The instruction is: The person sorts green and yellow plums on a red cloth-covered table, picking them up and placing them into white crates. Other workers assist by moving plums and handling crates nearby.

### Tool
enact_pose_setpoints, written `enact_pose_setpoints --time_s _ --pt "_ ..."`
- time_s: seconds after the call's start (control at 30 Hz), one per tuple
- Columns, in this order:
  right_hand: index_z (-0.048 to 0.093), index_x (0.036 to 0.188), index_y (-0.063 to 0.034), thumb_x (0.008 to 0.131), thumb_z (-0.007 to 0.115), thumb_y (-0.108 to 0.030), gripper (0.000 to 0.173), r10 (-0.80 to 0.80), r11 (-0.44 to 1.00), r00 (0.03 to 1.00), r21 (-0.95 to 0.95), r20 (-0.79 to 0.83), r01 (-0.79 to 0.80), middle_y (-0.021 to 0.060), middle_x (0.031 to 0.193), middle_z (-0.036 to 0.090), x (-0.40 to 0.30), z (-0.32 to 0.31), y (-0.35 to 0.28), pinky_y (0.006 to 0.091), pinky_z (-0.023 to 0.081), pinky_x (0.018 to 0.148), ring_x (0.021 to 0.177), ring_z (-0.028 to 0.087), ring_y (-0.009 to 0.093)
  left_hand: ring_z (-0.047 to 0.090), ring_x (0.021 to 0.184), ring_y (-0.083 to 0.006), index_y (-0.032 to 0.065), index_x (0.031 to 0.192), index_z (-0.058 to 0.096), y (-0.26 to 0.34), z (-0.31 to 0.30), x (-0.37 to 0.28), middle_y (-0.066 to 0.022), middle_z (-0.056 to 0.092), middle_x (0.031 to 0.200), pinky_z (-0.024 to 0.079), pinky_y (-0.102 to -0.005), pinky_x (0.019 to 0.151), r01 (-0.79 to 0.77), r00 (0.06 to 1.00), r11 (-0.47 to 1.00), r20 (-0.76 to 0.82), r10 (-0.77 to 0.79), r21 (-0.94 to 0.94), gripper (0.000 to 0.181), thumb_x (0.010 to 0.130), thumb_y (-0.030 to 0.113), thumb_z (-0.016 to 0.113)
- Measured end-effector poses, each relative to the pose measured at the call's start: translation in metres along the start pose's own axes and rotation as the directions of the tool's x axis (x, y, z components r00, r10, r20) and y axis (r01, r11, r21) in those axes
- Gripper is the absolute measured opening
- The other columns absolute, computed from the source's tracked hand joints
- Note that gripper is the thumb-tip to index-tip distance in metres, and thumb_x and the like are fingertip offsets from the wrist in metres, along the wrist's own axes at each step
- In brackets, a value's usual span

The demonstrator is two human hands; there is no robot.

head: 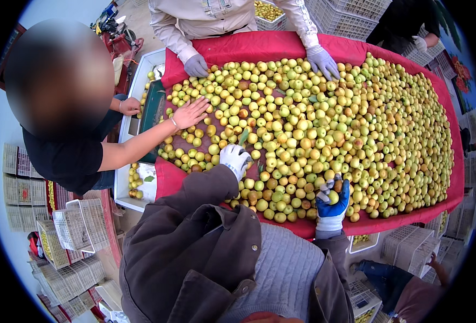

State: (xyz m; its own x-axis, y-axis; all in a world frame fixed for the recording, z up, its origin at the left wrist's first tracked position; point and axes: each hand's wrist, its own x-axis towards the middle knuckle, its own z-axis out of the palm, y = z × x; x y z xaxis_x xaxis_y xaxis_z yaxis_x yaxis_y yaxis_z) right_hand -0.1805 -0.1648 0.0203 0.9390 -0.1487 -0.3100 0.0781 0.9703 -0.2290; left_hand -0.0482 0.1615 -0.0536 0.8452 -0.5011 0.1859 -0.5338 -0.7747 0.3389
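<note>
Many round yellow-green fruits (298, 137), some blotched brown and looking like jujubes, cover the red cloth (258, 44) of a sorting table. My right hand (330, 206), in a blue and white glove, is turned palm up at the near edge. Its fingers curl around a green fruit (333, 197) and a browner fruit (337, 185). Further left, my left hand (235, 158) wears a white glove and reaches in among the fruit, back upward. A green leaf (243, 137) stands just beyond its fingers; whether they grip it is hidden.
Across the table, a person's gloved hands (322, 60) rest on the fruit. At the left end, another person's bare hand (190, 114) lies there, beside a green chute (152, 109) and a white tray (121, 183). Stacked plastic crates (80, 226) stand around.
</note>
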Motion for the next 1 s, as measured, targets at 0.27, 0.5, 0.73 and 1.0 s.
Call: enact_pose_setpoints --time_s 0.27,0.5,0.73,1.0 --pt "0.063 0.124 -0.0081 0.104 0.052 -0.041 0.04 -0.036 0.992 0.998 0.118 -0.045 0.042 0.0115 0.098 0.065 0.011 -0.018 -0.02 0.0245 0.042 0.049 0.077 0.055 0.021 0.033 0.141 -0.0417 0.0201 0.134 0.058 0.088 0.002 0.037 -0.0175 0.042 0.149 0.017 -0.0629 0.119 -0.275 0.956 0.96 0.094 0.278 -0.045 0.053 0.088 0.044 0.069" --pt "0.063 0.12 -0.0083 0.103 0.053 -0.04 0.037 -0.033 0.99 0.999 0.134 -0.004 0.033 0.0108 0.096 0.064 0.011 -0.017 -0.023 0.0235 0.041 0.049 0.075 0.056 0.02 0.045 0.121 -0.0415 0.0175 0.116 0.063 0.038 0.017 0.046 -0.0212 0.049 0.127 0.034 -0.0554 0.107 -0.088 0.996 0.995 0.01 0.089 -0.036 0.041 0.081 0.036 0.073" --pt "0.065 0.121 -0.0059 0.105 0.051 -0.038 0.038 -0.03 0.996 0.999 0.085 0.027 0.027 0.0124 0.099 0.067 0.011 -0.015 -0.017 0.0227 0.04 0.05 0.077 0.055 0.019 0.05 0.119 -0.0395 0.0169 0.101 0.063 0.006 -0.023 -0.015 -0.0158 0.054 0.125 0.041 -0.053 0.1 -0.062 0.994 0.995 0.084 0.069 -0.076 0.035 0.067 0.01 0.069" --pt "0.058 0.122 -0.0062 0.106 0.049 -0.039 0.037 0.012 0.999 1.0 0.048 -0.002 -0.012 0.0106 0.094 0.057 0.014 -0.009 -0.01 0.0237 0.041 0.05 0.078 0.052 0.021 0.055 0.11 -0.0366 0.012 0.117 0.064 -0.037 0.008 0.036 -0.0132 0.06 0.119 0.046 -0.0443 0.098 0.245 0.952 0.937 -0.124 -0.281 -0.249 0.037 0.08 0.005 0.069"
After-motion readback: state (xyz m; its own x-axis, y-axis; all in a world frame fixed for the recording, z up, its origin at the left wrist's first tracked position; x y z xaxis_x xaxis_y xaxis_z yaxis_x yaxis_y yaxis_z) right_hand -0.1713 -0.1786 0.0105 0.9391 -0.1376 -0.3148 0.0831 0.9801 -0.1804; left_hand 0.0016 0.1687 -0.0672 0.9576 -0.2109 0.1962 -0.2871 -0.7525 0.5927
